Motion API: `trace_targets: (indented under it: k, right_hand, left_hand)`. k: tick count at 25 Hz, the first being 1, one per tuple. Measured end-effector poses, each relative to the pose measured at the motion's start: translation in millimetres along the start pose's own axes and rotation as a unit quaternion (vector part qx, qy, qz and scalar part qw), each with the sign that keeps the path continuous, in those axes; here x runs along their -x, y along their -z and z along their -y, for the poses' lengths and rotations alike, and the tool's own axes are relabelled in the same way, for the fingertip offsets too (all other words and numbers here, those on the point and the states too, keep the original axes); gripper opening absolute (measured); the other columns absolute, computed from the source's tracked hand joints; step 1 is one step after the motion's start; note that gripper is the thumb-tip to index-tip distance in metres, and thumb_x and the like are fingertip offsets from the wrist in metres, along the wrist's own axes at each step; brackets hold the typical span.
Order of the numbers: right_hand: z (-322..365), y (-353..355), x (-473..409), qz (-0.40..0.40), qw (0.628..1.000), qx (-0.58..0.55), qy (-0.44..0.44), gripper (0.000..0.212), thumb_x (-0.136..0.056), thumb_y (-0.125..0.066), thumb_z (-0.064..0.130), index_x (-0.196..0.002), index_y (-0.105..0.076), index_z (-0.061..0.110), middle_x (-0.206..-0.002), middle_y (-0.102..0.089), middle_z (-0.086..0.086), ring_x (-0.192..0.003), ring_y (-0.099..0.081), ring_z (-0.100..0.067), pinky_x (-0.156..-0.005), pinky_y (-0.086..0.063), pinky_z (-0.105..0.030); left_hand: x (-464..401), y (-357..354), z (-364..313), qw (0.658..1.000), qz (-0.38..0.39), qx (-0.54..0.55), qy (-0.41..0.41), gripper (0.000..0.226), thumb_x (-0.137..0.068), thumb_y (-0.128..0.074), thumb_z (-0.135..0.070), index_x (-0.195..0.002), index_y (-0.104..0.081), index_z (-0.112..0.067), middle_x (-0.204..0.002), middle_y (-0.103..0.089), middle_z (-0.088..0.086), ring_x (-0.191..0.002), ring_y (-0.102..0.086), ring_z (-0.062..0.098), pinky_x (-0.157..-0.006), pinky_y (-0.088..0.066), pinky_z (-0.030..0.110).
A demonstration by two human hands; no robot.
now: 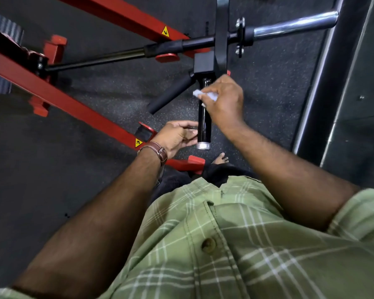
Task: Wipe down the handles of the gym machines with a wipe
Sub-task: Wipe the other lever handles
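Black handle (204,126) points toward the person, silver-capped.

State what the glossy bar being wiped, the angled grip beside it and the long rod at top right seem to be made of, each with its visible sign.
Glossy bar: likely polished or painted metal, with sharp reflections and a silver end cap.
Angled grip: probably foam or rubber, matt black with no glare.
Long rod: apparently chromed steel, with bright mirror highlights.

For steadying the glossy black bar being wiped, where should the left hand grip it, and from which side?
Probably low on the black bar, just above its silver end cap, coming from the left. That stretch is bare, the left hand is open beside it, and the right hand holds the wipe higher up.
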State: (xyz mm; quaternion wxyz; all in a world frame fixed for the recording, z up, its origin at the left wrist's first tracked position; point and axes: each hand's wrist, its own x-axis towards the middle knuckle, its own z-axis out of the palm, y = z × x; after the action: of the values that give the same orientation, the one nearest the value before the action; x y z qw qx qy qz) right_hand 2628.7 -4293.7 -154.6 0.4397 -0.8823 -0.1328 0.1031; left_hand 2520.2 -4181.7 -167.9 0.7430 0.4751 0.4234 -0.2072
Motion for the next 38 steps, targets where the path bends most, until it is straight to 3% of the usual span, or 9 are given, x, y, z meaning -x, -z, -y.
trace_targets:
  k: [5,10,16,20,23,27,28,33,38]
  right_hand:
    - [-18,20,100,0.115,0.993,0.014,0.034,0.009,-0.079,-0.082,0.010,-0.086,-0.079,0.005,-0.076,-0.062,-0.006,-0.063,-0.053,-0.010,-0.055,-0.045,-0.021]
    - [-8,4,37,-0.051,0.998,0.014,0.022,0.012,-0.078,-0.083,0.015,-0.084,-0.079,0.005,-0.079,-0.063,-0.006,-0.068,-0.052,-0.007,-0.063,-0.042,-0.011]
    - [-8,-20,142,-0.164,0.984,0.040,-0.059,0.011,-0.080,-0.080,0.011,-0.091,-0.078,0.007,-0.080,-0.056,-0.006,-0.070,-0.053,-0.014,-0.062,-0.045,-0.022]
    - [20,-41,154,-0.257,0.948,-0.010,-0.188,0.005,-0.087,-0.073,0.018,-0.088,-0.072,0.013,-0.080,-0.071,-0.002,-0.073,-0.065,-0.017,-0.070,-0.051,-0.030]
    - [38,-74,144,-0.321,0.862,-0.115,-0.374,0.010,-0.089,-0.069,0.023,-0.084,-0.064,0.017,-0.074,-0.072,0.000,-0.071,-0.069,-0.022,-0.072,-0.056,-0.039]
    - [56,-75,115,-0.408,0.585,-0.486,-0.505,0.021,-0.094,-0.064,0.012,-0.075,-0.065,0.004,-0.070,-0.069,-0.010,-0.069,-0.071,-0.025,-0.071,-0.063,-0.039]
    - [57,-72,114,-0.412,0.562,-0.502,-0.512,0.016,-0.094,-0.065,0.010,-0.082,-0.065,0.001,-0.073,-0.069,-0.010,-0.069,-0.070,-0.024,-0.068,-0.062,-0.034]
    - [77,-82,118,-0.387,0.726,-0.257,-0.506,0.038,-0.095,-0.059,0.027,-0.064,-0.075,0.012,-0.065,-0.073,-0.004,-0.068,-0.069,-0.027,-0.071,-0.055,-0.034]
    - [78,-81,108,-0.399,0.775,-0.195,-0.449,0.025,-0.099,-0.051,0.009,-0.113,-0.070,0.000,-0.116,-0.070,-0.019,-0.105,-0.064,-0.035,-0.092,-0.049,-0.040]
  left_hand:
    - [-6,1,-7,0.999,0.004,-0.037,0.011,0.025,-0.101,-0.045,-0.004,-0.093,-0.068,-0.010,-0.078,-0.065,0.005,-0.069,-0.063,0.016,-0.062,-0.058,0.027]
    - [-7,-2,-15,0.995,0.038,-0.089,0.023,0.033,-0.104,-0.047,-0.041,-0.094,-0.062,-0.013,-0.075,-0.064,0.002,-0.064,-0.063,0.012,-0.062,-0.056,0.025]
    - [-11,-1,-17,0.988,0.067,-0.139,0.008,0.032,-0.101,-0.057,-0.036,-0.103,-0.065,-0.005,-0.090,-0.062,0.013,-0.069,-0.061,0.015,-0.061,-0.057,0.021]
    - [-12,-2,-8,0.989,0.057,-0.128,-0.054,0.031,-0.103,-0.054,-0.028,-0.081,-0.065,-0.009,-0.062,-0.067,-0.001,-0.050,-0.057,0.006,-0.056,-0.052,0.019]
    - [-13,-2,-1,0.986,0.058,-0.128,-0.087,0.031,-0.103,-0.055,-0.023,-0.080,-0.066,-0.007,-0.065,-0.066,0.003,-0.046,-0.056,0.005,-0.051,-0.049,0.017]
    - [-16,5,-2,0.975,0.069,-0.172,-0.124,0.034,-0.100,-0.060,-0.018,-0.069,-0.064,-0.005,-0.063,-0.057,0.009,-0.044,-0.048,0.007,-0.048,-0.044,0.020]
    - [-17,6,-4,0.972,0.074,-0.181,-0.127,0.033,-0.099,-0.061,-0.017,-0.069,-0.064,-0.005,-0.061,-0.057,0.008,-0.044,-0.048,0.008,-0.049,-0.044,0.021]
    - [-21,11,-10,0.974,0.080,-0.176,-0.116,0.021,-0.096,-0.064,-0.008,-0.076,-0.066,-0.001,-0.064,-0.061,0.009,-0.043,-0.050,0.008,-0.050,-0.047,0.021]
    - [-20,13,-6,0.981,0.082,-0.151,-0.095,0.012,-0.096,-0.062,-0.003,-0.094,-0.068,0.006,-0.070,-0.064,0.011,-0.044,-0.054,0.007,-0.048,-0.047,0.017]
